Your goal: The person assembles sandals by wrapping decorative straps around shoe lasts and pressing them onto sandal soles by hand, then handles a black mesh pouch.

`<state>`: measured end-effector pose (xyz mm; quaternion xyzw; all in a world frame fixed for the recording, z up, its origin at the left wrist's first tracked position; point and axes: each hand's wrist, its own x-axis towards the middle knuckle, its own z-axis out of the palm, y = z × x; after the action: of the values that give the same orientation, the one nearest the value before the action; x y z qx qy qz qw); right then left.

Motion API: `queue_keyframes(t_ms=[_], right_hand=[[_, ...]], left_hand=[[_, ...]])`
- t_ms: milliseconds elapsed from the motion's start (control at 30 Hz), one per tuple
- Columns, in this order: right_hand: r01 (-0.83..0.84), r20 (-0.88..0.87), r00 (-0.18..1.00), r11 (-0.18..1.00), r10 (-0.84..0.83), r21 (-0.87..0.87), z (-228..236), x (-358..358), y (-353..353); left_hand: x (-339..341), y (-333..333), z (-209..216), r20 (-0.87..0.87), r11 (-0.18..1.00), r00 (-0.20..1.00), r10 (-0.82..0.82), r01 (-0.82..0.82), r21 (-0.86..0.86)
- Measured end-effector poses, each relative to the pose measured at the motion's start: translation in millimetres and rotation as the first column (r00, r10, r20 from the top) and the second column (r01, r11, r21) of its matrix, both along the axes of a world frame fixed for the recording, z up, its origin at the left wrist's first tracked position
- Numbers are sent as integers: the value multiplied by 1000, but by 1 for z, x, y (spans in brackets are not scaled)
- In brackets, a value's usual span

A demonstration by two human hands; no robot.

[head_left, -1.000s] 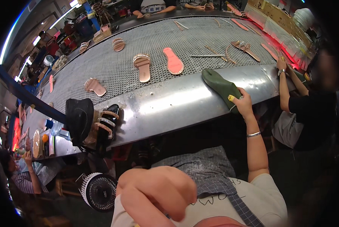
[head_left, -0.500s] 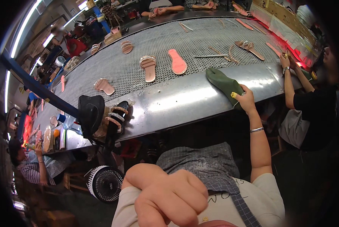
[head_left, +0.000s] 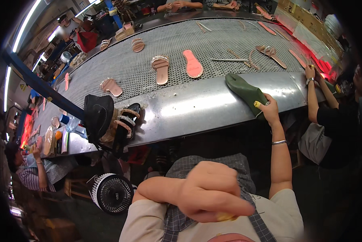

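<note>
My right hand (head_left: 269, 109) is closed round the heel end of a dark green shoe last (head_left: 244, 90). The last's toe points away to the left, over the metal edge of the workbench (head_left: 181, 109). A strip of yellow tape is wrapped on that thumb. Close in front of my chest is my left hand (head_left: 213, 189), raised with its fingers curled and yellow tape showing on one digit. What those fingers hold, if anything, is hidden. Beyond the last lie a pink insole (head_left: 193, 64) and a rose-gold slide sandal (head_left: 161, 70) on the mesh surface.
More sandals (head_left: 111, 86) and thin straps (head_left: 229, 60) are scattered over the mesh (head_left: 136, 64). At the left, a black bag-like item (head_left: 98, 119) stands beside strappy black footwear (head_left: 126, 125). A white fan (head_left: 112, 193) is below. Co-workers sit at both sides and across.
My left hand has moved up and to the right, its fingers turning toward the right. My right hand still grips the shoe last, and the view has shifted slightly.
</note>
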<state>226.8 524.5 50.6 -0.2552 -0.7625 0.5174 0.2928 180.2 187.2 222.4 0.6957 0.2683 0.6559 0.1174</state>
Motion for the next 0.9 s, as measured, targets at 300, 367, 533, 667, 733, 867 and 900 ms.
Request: queue_keyframes(t_ms=[300,367,533,667,733,867,900], right_hand=[[-21,8,1000,999,21,-32,-7,3,18],[2,24,1000,999,-1,-48,-8,5,18],[-10,50,999,997,13,-73,1,13,23],[-6,24,1000,997,8,-72,7,12,22],[0,27,1000,998,2,-70,5,11,22],[37,68,997,996,-32,-80,-4,12,26],[56,109,993,998,-53,-24,-3,15,28]], left_hand=[[-12,4,-11,-177,991,980,85,-65,119],[-32,1,-23,-118,981,991,55,-32,194],[-102,42,-101,-55,652,769,637,-575,-495],[-206,113,-159,-437,324,519,735,-835,-445],[-252,143,-181,-520,261,485,703,-856,-447],[-287,191,-202,-821,-239,197,536,-897,-372],[-290,199,-204,-888,-384,188,420,-849,-362]])
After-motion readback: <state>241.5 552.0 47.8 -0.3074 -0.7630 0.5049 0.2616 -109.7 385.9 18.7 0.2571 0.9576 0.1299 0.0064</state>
